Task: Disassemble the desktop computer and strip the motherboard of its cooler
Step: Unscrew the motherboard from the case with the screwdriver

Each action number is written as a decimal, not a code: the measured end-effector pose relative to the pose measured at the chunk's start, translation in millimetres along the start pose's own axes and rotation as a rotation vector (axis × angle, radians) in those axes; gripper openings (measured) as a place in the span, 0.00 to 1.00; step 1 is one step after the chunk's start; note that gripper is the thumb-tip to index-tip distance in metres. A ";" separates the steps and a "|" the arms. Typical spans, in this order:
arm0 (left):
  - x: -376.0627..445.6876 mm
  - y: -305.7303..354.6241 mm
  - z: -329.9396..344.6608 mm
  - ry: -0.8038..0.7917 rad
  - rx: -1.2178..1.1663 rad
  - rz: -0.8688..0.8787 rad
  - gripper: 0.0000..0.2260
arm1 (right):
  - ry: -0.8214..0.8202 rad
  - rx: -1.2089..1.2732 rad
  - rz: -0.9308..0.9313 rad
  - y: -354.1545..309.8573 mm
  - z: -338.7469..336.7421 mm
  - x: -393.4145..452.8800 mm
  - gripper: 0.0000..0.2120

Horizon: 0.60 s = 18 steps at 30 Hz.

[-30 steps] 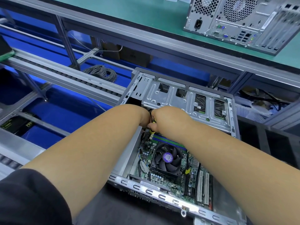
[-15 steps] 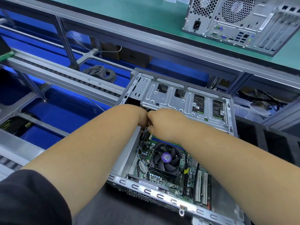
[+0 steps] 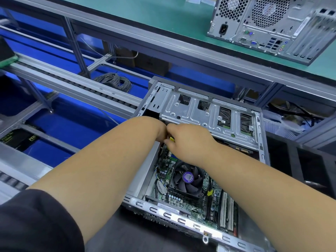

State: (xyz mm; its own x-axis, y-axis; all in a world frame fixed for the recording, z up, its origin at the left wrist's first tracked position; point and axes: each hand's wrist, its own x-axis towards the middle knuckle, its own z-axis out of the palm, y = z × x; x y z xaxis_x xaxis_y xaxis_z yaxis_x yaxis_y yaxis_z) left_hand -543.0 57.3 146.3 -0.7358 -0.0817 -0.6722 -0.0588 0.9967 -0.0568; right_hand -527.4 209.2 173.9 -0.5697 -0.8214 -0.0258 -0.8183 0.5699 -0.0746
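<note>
An open desktop case [image 3: 181, 218] lies in front of me with its motherboard [image 3: 214, 215] exposed. The black cooler fan [image 3: 188, 179] with a purple hub sticker sits on the board. A silver drive cage [image 3: 200, 113] covers the far half of the case. My left hand [image 3: 158, 130] reaches down at the cage's near left corner, and its fingers are hidden inside the case. My right hand [image 3: 190, 140] is right beside it, touching it, fingers curled round a small yellow part [image 3: 171, 139] above the board's memory slots.
A second computer tower [image 3: 272, 24] stands on the green bench [image 3: 145, 11] at the back right. A roller conveyor rail [image 3: 72, 82] runs along the left, with a coil of grey cable [image 3: 114, 81] behind it. Loose cables lie at the right.
My right hand has shifted a little left and up against my left hand, so less of the yellow part shows. The left arm has barely moved.
</note>
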 end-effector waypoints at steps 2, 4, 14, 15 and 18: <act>4.0 -0.9 0.9 0.009 -0.016 0.037 0.08 | 0.023 -0.042 0.022 0.7 1.9 0.1 0.14; 6.0 0.8 3.0 -0.020 -0.002 0.056 0.11 | -0.006 0.004 0.029 2.6 2.1 1.6 0.13; 2.7 1.5 0.2 -0.027 -0.014 0.054 0.10 | 0.085 -0.010 0.007 3.6 4.9 -7.4 0.14; 2.1 1.9 -0.5 -0.028 0.006 0.053 0.09 | 0.106 -0.076 0.008 4.1 5.4 -6.2 0.15; 2.6 5.8 0.5 -0.038 0.042 0.064 0.12 | 0.085 -0.041 0.003 6.2 4.0 -3.3 0.11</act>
State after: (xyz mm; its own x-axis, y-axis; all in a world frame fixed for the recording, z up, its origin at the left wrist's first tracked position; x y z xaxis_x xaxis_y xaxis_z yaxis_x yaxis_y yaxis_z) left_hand -544.8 62.9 143.8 -0.7109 -0.0189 -0.7031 0.0161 0.9989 -0.0431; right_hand -530.3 215.3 169.6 -0.5751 -0.8160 0.0589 -0.8181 0.5741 -0.0339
